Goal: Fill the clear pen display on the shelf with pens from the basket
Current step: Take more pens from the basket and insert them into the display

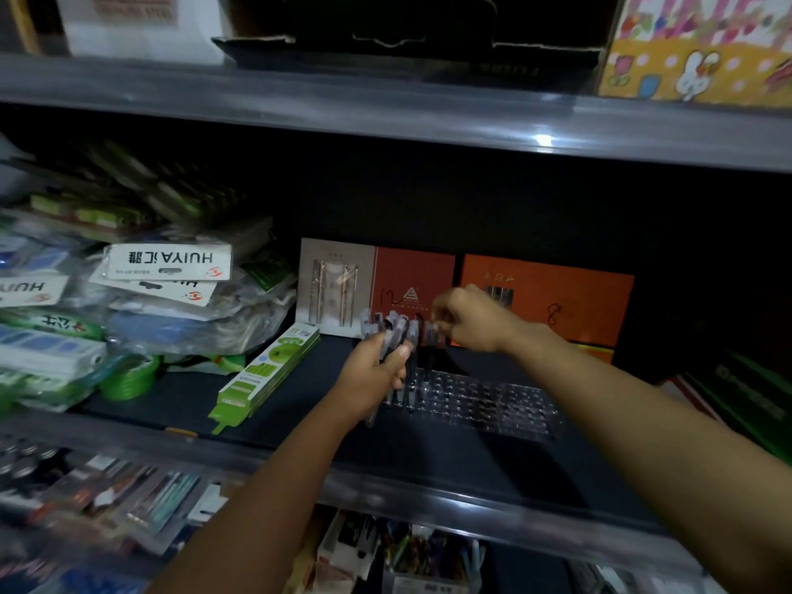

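Observation:
The clear pen display (484,400) lies on the dark middle shelf, a flat block with rows of round holes. A few pens (413,388) stand in its left end. My left hand (373,375) grips a bundle of pens (388,327) with clear caps just left of the display. Above the display's left end, my right hand (465,319) pinches the top of one pen (430,336). The basket is not in view.
Orange boxes (544,293) and a grey pen card (334,289) lean against the shelf back behind the display. A green pack (265,375) and a heap of bagged stationery (128,293) fill the left. Dark green boxes (737,392) sit at the right. A shelf board (385,109) hangs overhead.

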The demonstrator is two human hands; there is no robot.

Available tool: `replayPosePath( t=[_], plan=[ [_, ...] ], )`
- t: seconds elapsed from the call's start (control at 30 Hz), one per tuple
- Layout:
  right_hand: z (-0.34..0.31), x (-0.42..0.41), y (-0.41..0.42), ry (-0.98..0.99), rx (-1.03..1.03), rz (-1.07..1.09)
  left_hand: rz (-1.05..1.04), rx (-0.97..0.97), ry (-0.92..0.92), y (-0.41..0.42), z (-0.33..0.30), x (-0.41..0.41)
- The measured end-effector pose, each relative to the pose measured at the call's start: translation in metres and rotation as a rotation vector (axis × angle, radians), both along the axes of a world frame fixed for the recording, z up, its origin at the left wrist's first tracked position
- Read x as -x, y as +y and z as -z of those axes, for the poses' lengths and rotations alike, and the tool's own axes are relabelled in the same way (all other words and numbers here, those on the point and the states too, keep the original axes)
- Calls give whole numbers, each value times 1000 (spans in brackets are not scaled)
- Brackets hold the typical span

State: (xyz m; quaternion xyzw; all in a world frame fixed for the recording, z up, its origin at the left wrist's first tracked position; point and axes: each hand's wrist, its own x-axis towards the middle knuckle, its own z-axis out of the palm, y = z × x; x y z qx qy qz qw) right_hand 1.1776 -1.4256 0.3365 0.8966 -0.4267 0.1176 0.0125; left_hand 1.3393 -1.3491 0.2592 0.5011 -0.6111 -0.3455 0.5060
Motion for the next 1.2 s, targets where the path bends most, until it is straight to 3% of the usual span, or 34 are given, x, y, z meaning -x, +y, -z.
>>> replayPosePath(
  t=[0.4, 0.53, 0.63, 0.97, 1.2],
  plan=[
    [8, -7, 3, -28, -58, 6, 56, 13, 24, -2, 6, -6],
    [-1, 2, 15, -105, 65, -44, 64, 32, 29, -2, 4, -5],
    [-12, 4, 31, -243, -1, -139, 71, 47, 35, -2, 1, 0],
    [-28, 13, 56, -249, -74, -193, 112, 74, -33, 10, -15, 21],
    [-54, 32, 58, -372, 9, -81, -57, 87, -118, 14, -13, 1]
  ],
)
